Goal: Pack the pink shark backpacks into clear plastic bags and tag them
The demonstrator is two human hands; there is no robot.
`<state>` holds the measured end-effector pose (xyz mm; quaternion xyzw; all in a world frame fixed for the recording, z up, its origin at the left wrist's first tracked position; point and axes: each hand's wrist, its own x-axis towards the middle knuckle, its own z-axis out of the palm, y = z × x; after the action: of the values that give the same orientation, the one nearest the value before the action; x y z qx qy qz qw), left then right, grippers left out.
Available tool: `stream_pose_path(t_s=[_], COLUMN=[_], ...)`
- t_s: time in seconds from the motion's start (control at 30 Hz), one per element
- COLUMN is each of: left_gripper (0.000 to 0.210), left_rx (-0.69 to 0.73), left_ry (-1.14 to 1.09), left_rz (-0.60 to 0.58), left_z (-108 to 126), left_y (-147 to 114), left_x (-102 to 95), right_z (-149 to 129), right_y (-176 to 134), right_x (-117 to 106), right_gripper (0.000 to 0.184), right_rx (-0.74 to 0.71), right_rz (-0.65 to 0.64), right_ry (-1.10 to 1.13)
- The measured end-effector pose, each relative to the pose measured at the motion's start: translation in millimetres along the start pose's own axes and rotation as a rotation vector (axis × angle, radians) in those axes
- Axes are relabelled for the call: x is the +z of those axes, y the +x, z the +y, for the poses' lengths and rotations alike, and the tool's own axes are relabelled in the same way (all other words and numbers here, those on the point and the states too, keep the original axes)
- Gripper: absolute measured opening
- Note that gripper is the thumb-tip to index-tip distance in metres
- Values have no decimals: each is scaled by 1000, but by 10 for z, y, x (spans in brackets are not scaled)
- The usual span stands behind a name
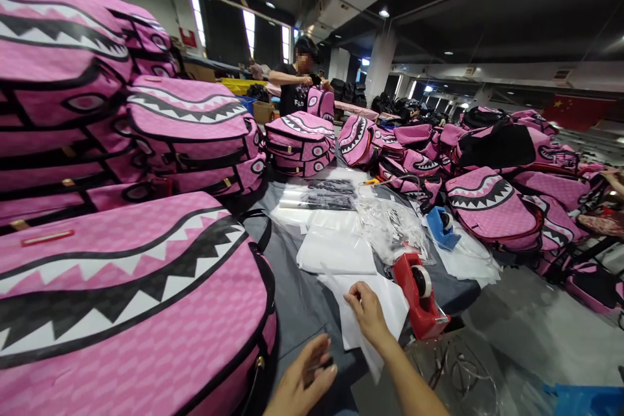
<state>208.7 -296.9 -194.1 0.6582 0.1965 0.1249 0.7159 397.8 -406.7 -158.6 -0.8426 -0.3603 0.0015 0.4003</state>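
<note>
My left hand is at the bottom middle, near the table's front edge. Its fingers are half curled, with a gap between them and the thumb, and it holds nothing I can see. Over some loose white sheets is my right hand, thumb and fingertips pinched together. Whether a sheet's edge is between them I cannot make out. A red tape dispenser with a roll of tape stands just right of that hand. Left of both hands lies a large pink backpack with a black-and-white shark-tooth print.
Stacked pink backpacks rise along the left; more backpacks are piled at right. A stack of white sheets, clear plastic bags and a blue tape dispenser lie mid-table. Across the table a person handles a backpack.
</note>
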Motion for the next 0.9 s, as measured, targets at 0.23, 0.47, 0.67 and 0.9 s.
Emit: stream_pose_path(t_s=[0.23,0.47,0.67,0.9], left_gripper=[60,62,72,74], left_rx=[35,-39,-135,-58], left_ry=[15,-83,-178,-104], left_rz=[178,312,339,257], left_z=[60,-84,-112,4], left_y=[416,427,577,602], left_x=[402,457,351,511], right_z=[294,369,311,200], right_y=[80,131,-16,17], right_x=[267,151,145,85], right_gripper=[25,20,22,35], right_rx=[75,73,2,22], right_rz=[27,-108,-94,128], right_ry=[-66,-58,-55,131])
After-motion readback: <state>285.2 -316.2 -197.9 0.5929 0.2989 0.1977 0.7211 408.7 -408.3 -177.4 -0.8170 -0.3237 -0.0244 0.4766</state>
